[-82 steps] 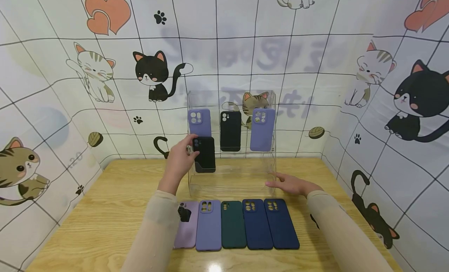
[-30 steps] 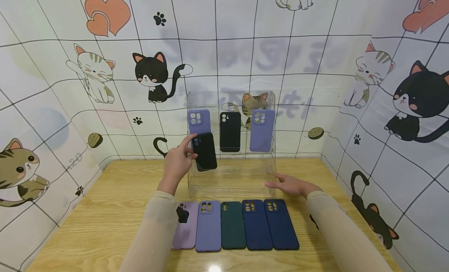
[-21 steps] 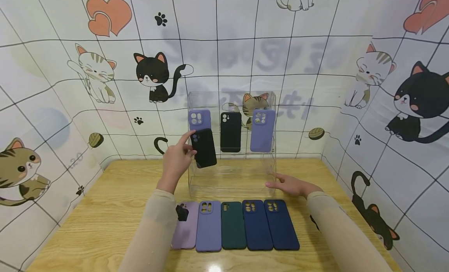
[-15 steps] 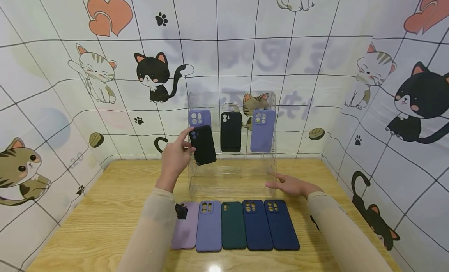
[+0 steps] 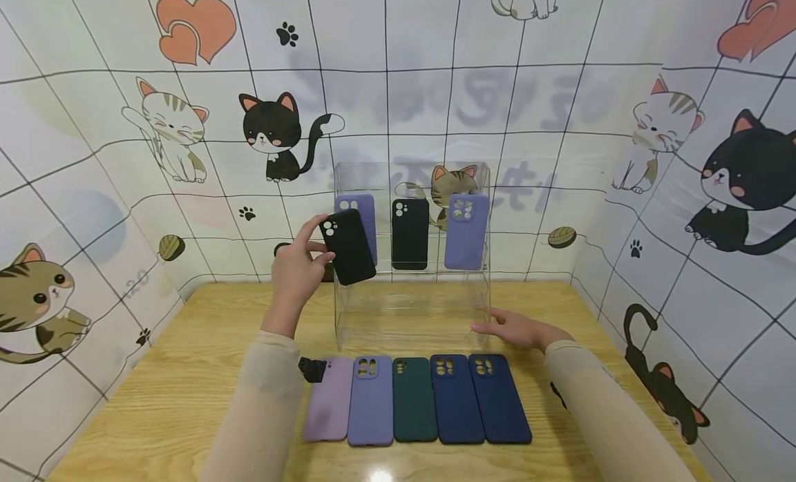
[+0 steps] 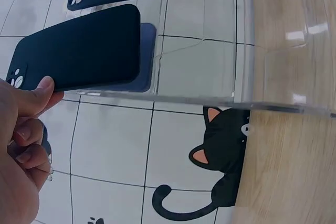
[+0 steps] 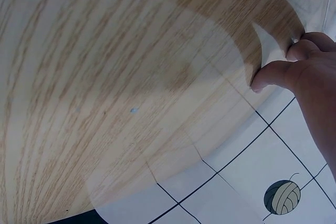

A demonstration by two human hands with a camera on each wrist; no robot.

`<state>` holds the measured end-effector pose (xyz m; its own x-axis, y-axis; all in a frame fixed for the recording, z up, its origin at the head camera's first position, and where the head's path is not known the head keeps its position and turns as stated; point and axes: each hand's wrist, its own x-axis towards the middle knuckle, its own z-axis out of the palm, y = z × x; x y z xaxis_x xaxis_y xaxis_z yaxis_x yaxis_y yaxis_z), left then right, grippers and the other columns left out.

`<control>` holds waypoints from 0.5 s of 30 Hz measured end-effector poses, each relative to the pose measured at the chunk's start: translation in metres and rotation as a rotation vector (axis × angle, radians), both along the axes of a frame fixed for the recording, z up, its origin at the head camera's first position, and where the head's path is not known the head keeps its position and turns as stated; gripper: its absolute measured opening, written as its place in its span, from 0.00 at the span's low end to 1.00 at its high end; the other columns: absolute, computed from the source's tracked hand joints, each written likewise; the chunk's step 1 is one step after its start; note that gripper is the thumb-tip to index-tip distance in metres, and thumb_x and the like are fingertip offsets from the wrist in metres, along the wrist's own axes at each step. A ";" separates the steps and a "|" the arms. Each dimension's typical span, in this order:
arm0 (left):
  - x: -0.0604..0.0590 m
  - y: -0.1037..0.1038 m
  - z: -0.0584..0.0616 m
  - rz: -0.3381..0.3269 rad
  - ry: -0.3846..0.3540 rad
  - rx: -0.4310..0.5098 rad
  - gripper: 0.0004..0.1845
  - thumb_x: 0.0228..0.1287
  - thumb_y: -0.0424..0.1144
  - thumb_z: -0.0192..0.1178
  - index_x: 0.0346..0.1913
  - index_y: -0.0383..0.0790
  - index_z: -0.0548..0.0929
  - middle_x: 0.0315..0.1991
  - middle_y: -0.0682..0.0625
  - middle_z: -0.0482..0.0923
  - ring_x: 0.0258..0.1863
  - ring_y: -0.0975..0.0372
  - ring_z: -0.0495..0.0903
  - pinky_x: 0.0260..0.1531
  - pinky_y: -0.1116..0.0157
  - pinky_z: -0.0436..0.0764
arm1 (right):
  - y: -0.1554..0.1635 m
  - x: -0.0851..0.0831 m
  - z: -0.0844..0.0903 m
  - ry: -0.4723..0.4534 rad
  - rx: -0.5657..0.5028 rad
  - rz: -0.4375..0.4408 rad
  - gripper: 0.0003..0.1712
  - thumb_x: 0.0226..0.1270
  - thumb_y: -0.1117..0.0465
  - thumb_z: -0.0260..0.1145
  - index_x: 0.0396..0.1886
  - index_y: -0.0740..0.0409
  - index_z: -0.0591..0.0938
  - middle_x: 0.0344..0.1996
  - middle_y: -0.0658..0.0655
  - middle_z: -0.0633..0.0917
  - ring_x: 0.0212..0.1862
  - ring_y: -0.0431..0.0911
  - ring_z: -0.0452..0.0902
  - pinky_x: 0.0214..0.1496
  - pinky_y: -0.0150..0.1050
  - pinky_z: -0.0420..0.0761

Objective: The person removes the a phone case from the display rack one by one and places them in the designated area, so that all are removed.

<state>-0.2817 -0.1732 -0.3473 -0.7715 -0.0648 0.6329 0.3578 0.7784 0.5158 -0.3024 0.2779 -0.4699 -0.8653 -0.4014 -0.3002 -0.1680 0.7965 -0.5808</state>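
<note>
We hold the matte black silicone phone case (image 5: 347,246) tilted in front of the clear acrylic tiered display rack (image 5: 410,309), at its upper left. To seat it well, we would square it upright and keep it off the lilac case behind. Our left hand (image 5: 297,271) pinches its camera end, fingers (image 6: 32,97) narrow. Our right hand (image 5: 515,328) steadies the rack's lower right corner on the wooden worktop (image 5: 155,392), fingers loosely extended.
</note>
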 end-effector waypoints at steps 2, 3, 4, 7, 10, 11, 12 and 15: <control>0.002 -0.005 0.002 -0.003 -0.025 0.006 0.39 0.66 0.35 0.75 0.77 0.61 0.73 0.38 0.47 0.94 0.14 0.59 0.69 0.16 0.65 0.58 | 0.000 0.000 0.000 -0.004 0.008 -0.009 0.55 0.76 0.25 0.55 0.89 0.47 0.50 0.85 0.71 0.55 0.84 0.73 0.50 0.78 0.76 0.58; 0.003 -0.008 0.003 -0.005 -0.045 0.008 0.39 0.66 0.34 0.74 0.77 0.61 0.73 0.39 0.47 0.94 0.14 0.60 0.68 0.16 0.65 0.59 | 0.000 0.000 0.000 -0.005 0.011 -0.011 0.55 0.76 0.24 0.55 0.89 0.47 0.51 0.85 0.72 0.55 0.84 0.74 0.50 0.77 0.76 0.58; 0.004 -0.011 0.004 -0.010 -0.067 0.013 0.40 0.67 0.34 0.74 0.78 0.61 0.72 0.39 0.46 0.94 0.14 0.60 0.69 0.16 0.65 0.59 | 0.000 0.000 0.000 -0.008 0.010 -0.018 0.56 0.75 0.24 0.55 0.89 0.47 0.51 0.85 0.71 0.55 0.84 0.73 0.50 0.78 0.75 0.58; 0.007 -0.021 0.006 -0.036 -0.134 0.037 0.40 0.67 0.34 0.74 0.79 0.60 0.71 0.39 0.43 0.93 0.15 0.58 0.72 0.16 0.65 0.61 | 0.000 0.000 0.000 -0.006 0.015 -0.012 0.56 0.76 0.24 0.54 0.89 0.48 0.50 0.85 0.72 0.55 0.84 0.74 0.49 0.78 0.76 0.58; 0.011 -0.034 0.006 -0.064 -0.202 0.069 0.41 0.67 0.33 0.73 0.79 0.60 0.71 0.39 0.41 0.93 0.21 0.56 0.79 0.21 0.64 0.68 | 0.000 0.000 0.000 -0.006 0.022 -0.015 0.56 0.76 0.24 0.54 0.89 0.48 0.50 0.85 0.72 0.54 0.84 0.73 0.49 0.78 0.75 0.58; 0.012 -0.039 0.005 -0.072 -0.221 0.076 0.41 0.67 0.32 0.73 0.79 0.60 0.70 0.40 0.40 0.93 0.24 0.56 0.81 0.23 0.63 0.70 | 0.000 0.000 0.000 -0.004 0.026 -0.014 0.56 0.76 0.24 0.54 0.89 0.48 0.50 0.85 0.72 0.54 0.84 0.74 0.50 0.78 0.76 0.58; 0.013 -0.044 0.004 -0.083 -0.239 0.081 0.41 0.67 0.32 0.73 0.80 0.59 0.70 0.40 0.39 0.92 0.26 0.55 0.82 0.25 0.63 0.72 | 0.000 0.000 0.000 -0.007 0.025 -0.020 0.56 0.75 0.23 0.54 0.89 0.47 0.50 0.85 0.71 0.55 0.84 0.73 0.50 0.78 0.76 0.58; 0.019 -0.059 0.002 -0.124 -0.292 0.087 0.42 0.67 0.30 0.73 0.80 0.56 0.70 0.40 0.38 0.92 0.34 0.52 0.86 0.32 0.61 0.77 | 0.000 0.001 0.000 -0.002 0.026 -0.023 0.56 0.75 0.23 0.54 0.89 0.46 0.51 0.85 0.71 0.55 0.84 0.73 0.50 0.78 0.76 0.58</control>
